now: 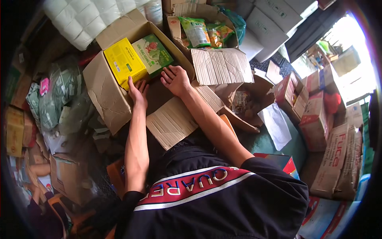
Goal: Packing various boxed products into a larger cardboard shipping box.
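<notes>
An open cardboard carton [104, 95] stands before me with its flaps folded out. Inside it, on the left, is a yellow printed box [124, 61]; against its right side rests a green and white printed box [152, 55]. My left hand [138, 94] reaches into the carton with its fingertips at the yellow box's near edge, the thumb apart from the fingers. Just below the green and white box's near corner is my right hand [176, 79], fingers loosely bent and a little apart. Neither hand grips anything visible. Whether the fingertips touch the boxes is hard to tell.
Behind on the right, another open carton [220, 65] holds green packets [195, 31]. A torn carton [244, 104] lies nearer, beside a white paper sheet [275, 125]. Red and white cartons [315, 122] stand right. Bagged goods [61, 92] fill the left; another person's arm [40, 170] shows lower left.
</notes>
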